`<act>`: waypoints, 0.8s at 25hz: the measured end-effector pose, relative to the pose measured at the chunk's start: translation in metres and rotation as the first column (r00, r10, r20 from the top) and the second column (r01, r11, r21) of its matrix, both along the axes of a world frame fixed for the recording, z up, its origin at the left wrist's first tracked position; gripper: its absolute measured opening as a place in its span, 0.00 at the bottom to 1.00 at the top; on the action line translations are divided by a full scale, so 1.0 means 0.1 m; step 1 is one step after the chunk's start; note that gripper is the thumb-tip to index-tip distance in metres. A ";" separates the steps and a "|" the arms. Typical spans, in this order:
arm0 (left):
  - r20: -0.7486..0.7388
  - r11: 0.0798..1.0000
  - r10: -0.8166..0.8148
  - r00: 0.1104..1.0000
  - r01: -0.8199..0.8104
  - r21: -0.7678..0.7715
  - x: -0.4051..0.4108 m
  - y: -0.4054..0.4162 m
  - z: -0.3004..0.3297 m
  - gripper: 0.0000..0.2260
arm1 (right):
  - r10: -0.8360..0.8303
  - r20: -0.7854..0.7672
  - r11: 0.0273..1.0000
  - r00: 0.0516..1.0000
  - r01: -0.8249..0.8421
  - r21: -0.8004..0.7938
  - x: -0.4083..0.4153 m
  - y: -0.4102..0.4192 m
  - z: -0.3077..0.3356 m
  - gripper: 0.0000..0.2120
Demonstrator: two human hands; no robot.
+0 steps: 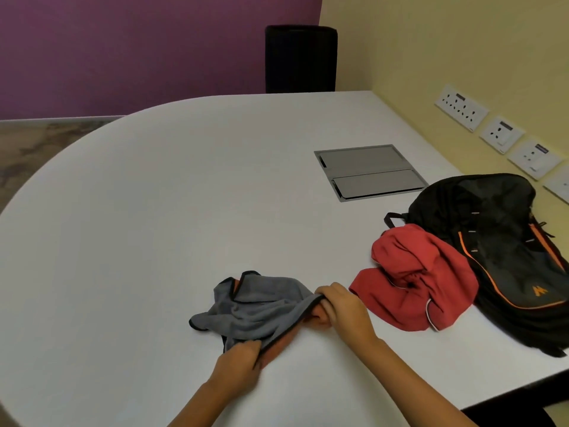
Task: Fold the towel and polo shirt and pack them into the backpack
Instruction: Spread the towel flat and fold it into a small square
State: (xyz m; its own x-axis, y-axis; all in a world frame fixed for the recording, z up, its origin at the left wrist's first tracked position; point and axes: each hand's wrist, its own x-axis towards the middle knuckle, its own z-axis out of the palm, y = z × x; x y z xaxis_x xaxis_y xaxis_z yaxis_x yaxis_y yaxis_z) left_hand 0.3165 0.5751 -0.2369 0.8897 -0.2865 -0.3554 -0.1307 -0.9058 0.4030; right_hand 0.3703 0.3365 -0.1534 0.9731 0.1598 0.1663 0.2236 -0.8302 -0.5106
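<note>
Both hands [292, 331] gripping crumpled towel [255, 306]

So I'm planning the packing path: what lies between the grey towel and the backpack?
The crumpled red polo shirt, resting against the black backpack; the head view shows the right hand gripping the towel beside it.

Grey towel, red polo shirt and black backpack on a white table.

The towel [255, 309], pinched by the left hand [238, 359] and the right hand [341, 306], is grey with dark edging and an orange-red underside. Just right of the right hand, the polo shirt [412, 282] is red with thin white trim. Further right, the backpack [498, 241] is black with orange piping and an orange logo. The table [154, 211] is plain white. Beyond the hands, one wall [123, 47] is purple; to their right, the other wall [462, 41] is pale yellow.
</note>
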 end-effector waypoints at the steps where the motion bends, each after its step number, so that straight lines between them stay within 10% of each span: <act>1: 0.021 0.993 0.085 0.996 -0.083 -0.079 0.06 0.02 0.06 0.11 | 0.004 0.058 1.000 0.998 -0.003 -0.025 0.04 -0.03 0.06 0.21; 8: 0.204 0.712 0.566 0.799 -0.349 -0.609 0.85 0.60 1.51 0.13 | -0.115 0.232 0.987 0.966 0.137 -0.081 0.50 -0.41 0.73 0.04; 14: 0.408 0.756 0.509 0.758 -0.167 -0.633 1.23 0.98 2.56 0.11 | -0.329 0.412 0.940 0.850 0.254 0.226 0.84 -0.48 1.62 0.07; 20: 0.322 0.737 0.495 0.807 -0.193 -0.648 1.28 1.12 3.04 0.11 | -0.230 0.204 0.891 0.952 0.122 0.438 0.93 -0.46 2.34 0.06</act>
